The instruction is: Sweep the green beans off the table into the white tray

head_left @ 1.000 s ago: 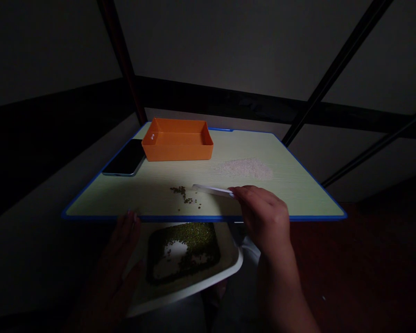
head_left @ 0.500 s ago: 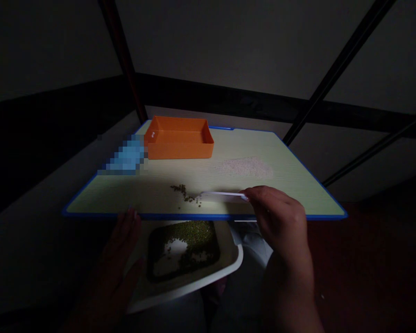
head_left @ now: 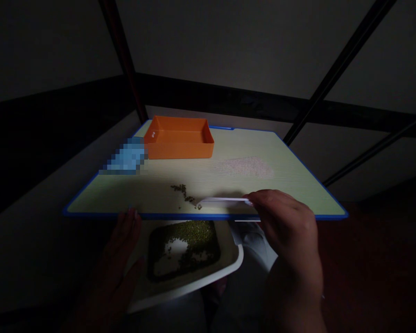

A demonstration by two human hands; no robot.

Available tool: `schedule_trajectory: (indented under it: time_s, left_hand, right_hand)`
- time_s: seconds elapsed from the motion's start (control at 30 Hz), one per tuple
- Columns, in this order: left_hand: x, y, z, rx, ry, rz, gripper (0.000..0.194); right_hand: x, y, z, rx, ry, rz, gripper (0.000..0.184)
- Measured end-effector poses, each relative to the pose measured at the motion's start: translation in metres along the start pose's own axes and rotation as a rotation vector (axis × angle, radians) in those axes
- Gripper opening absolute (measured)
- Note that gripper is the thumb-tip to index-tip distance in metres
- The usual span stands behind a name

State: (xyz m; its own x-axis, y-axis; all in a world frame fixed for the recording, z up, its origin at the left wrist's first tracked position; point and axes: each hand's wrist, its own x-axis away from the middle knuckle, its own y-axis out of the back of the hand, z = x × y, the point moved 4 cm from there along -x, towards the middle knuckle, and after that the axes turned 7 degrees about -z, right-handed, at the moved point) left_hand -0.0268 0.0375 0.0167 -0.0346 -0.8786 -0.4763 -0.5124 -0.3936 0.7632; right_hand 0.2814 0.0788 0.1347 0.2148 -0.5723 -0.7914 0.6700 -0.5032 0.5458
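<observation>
My right hand (head_left: 286, 222) pinches one end of a thin white tool (head_left: 225, 200), flat like a strip, whose exact kind I cannot tell. Its far tip points down at a few small greenish-brown beans (head_left: 198, 206) near the table's front edge. More beans (head_left: 180, 188) lie scattered just beyond. In deep shadow, my left hand (head_left: 119, 259) stretches its fingers up to the table's blue edge, thumb apart, over the left side of a white basin (head_left: 225, 273). Below the table edge, that basin holds a layer of green beans (head_left: 194, 233) with bare patches.
The pale folding table (head_left: 298, 185) has a blue rim. An orange box (head_left: 180, 150) stands at its back left, beside a blurred-out blue item (head_left: 126, 157). A spread of pale pinkish grains (head_left: 247, 166) lies right of the middle. Dark panelled walls rise behind.
My right hand has moved slightly right and toward me. The tool's tip has come closer to the front edge, with a couple of beans beside it. My left hand stays put.
</observation>
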Motion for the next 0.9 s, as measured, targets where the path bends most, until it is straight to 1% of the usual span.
schedule_trajectory:
  time_s: [0.1, 0.37, 0.5, 0.73, 0.9]
  left_hand:
    - [0.0000, -0.0004, 0.0008, -0.002, -0.004, 0.005, 0.063]
    - [-0.0018, 0.0003, -0.0005, -0.003, -0.023, -0.029, 0.062]
    - [-0.0020, 0.0010, -0.0025, -0.009, -0.025, -0.016, 0.062]
    - [-0.0004, -0.0009, -0.0005, 0.004, -0.009, -0.012, 0.063]
    - [-0.0002, -0.0022, 0.0009, 0.004, 0.001, -0.005, 0.062]
  right_hand:
    - [0.0008, 0.0001, 0.0019, -0.021, -0.011, 0.003, 0.016]
    - [0.0015, 0.0004, 0.0040, -0.054, -0.038, 0.019, 0.016]
    - [0.0004, -0.0016, 0.0042, -0.076, -0.057, 0.034, 0.016]
    - [0.0011, 0.0024, 0.0038, -0.044, -0.049, 0.010, 0.017]
    - [0.0015, 0.0028, 0.0027, -0.037, -0.057, 0.029, 0.016]
